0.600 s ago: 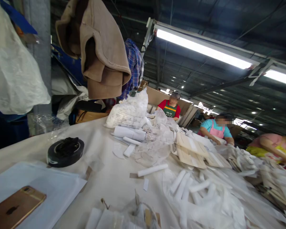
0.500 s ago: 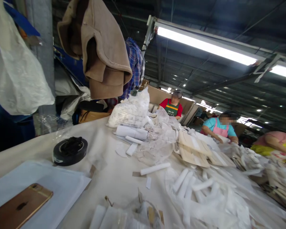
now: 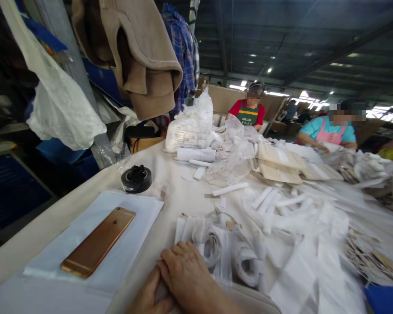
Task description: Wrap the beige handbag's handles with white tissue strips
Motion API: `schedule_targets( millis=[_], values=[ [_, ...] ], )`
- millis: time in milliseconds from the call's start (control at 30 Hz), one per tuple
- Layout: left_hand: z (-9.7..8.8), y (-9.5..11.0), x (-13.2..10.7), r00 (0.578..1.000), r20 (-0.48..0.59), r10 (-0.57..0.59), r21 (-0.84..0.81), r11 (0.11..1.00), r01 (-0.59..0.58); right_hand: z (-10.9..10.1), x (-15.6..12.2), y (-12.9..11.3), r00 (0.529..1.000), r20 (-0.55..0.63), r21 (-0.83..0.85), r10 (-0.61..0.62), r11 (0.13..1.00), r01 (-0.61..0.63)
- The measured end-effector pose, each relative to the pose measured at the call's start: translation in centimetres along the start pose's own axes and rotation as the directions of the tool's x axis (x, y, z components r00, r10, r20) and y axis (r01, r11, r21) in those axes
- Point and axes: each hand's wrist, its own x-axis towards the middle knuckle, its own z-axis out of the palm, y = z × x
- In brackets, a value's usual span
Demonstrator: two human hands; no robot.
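My right hand (image 3: 190, 272) is low in the middle of the view, its fingers pressed together and bent down at the tips. My left hand (image 3: 149, 292) touches it from the left, partly cut off by the lower edge. Something greyish shows between the two hands, too little of it to name. Just beyond my right hand lie rolled white strips (image 3: 212, 249) and more coils in clear plastic. A beige edge of cloth (image 3: 249, 298) runs beneath my right wrist. Left of my hands, a gold phone (image 3: 98, 242) rests on pale blue sheets (image 3: 134, 231).
A black tape roll (image 3: 136, 179) stands behind the sheets. White tubes and plastic (image 3: 281, 205) spread over the right side, with beige folded pieces (image 3: 280, 161) behind. A stuffed plastic bag (image 3: 191, 126) is farther back. Brown coats (image 3: 140, 52) hang at left. Two co-workers sit beyond.
The view has tipped downward and shifted left. Both my hands, out of view before, now show at the bottom. The phone and rolled strips are more fully in view.
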Motion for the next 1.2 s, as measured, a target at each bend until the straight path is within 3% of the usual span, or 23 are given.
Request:
schedule_targets(
  millis=[100, 233, 300, 367, 400, 467, 533, 567, 600, 667, 800, 1000, 1133, 1200],
  values=[
    [0.2, 2.1, 1.1, 0.997, 0.069, -0.038, -0.184, 0.982, 0.05, -1.3, 0.9, -0.3, 0.996, 0.082, -0.019, -0.017, 1.0, 0.019],
    [-0.5, 4.0, 0.7, 0.995, 0.059, -0.078, -0.291, 0.952, 0.092, -3.7, 0.9, -0.2, 0.988, 0.127, 0.029, -0.084, 0.996, 0.081],
    [-1.0, 4.7, 0.3, 0.988, 0.083, -0.13, -0.341, 0.928, 0.15, -5.8, -1.2, 0.6, 0.997, -0.004, 0.08, -0.082, 0.993, 0.082],
    [-1.2, 5.3, 0.1, 0.962, 0.151, -0.226, -0.396, 0.878, 0.268, -7.7, -4.8, 2.0, 0.975, -0.213, 0.141, 0.059, 0.99, -0.029],
    [-1.3, 5.6, 0.0, 0.942, 0.188, -0.277, -0.419, 0.845, 0.332, -8.3, -7.0, 2.8, 0.931, -0.305, 0.188, 0.199, 0.971, -0.146],
    [-1.3, 6.3, -0.1, 0.906, 0.241, -0.349, -0.453, 0.785, 0.423, -8.8, -11.4, 4.5, 0.744, -0.378, 0.346, 0.551, 0.829, -0.439],
    [-1.2, 6.9, 0.0, 0.887, 0.264, -0.379, -0.469, 0.753, 0.462, -8.5, -14.9, 5.7, 0.543, -0.21, 0.509, 0.813, 0.565, -0.65],
    [-1.2, 7.1, 0.1, 0.881, 0.271, -0.387, -0.47, 0.746, 0.472, -8.1, -16.1, 6.0, 0.48, -0.1, 0.557, 0.871, 0.449, -0.699],
    [-1.2, 7.3, 0.2, 0.878, 0.275, -0.391, -0.469, 0.743, 0.478, -7.7, -16.9, 6.1, 0.45, -0.003, 0.588, 0.893, 0.365, -0.721],
    [-1.3, 7.6, 0.3, 0.877, 0.289, -0.383, -0.469, 0.742, 0.479, -7.0, -17.3, 6.0, 0.446, 0.102, 0.628, 0.889, 0.29, -0.722],
    [-1.5, 7.8, 0.2, 0.88, 0.337, -0.334, -0.497, 0.731, 0.468, -6.9, -16.0, 5.6, 0.436, 0.158, 0.662, 0.886, 0.232, -0.712],
    [-1.1, 8.9, 0.0, 0.875, 0.349, -0.335, -0.446, 0.762, 0.469, -7.7, -15.6, 5.9, 0.517, 0.154, 0.73, 0.842, 0.256, -0.634],
    [-0.6, 9.4, 0.4, 0.892, 0.326, -0.313, -0.405, 0.806, 0.431, -8.0, -15.9, 6.2, 0.568, 0.198, 0.815, 0.799, 0.188, -0.548],
    [-0.5, 9.6, 0.7, 0.885, 0.336, -0.323, -0.406, 0.799, 0.445, -8.1, -15.9, 6.4, 0.579, 0.25, 0.851, 0.776, 0.109, -0.514]
  ],
)
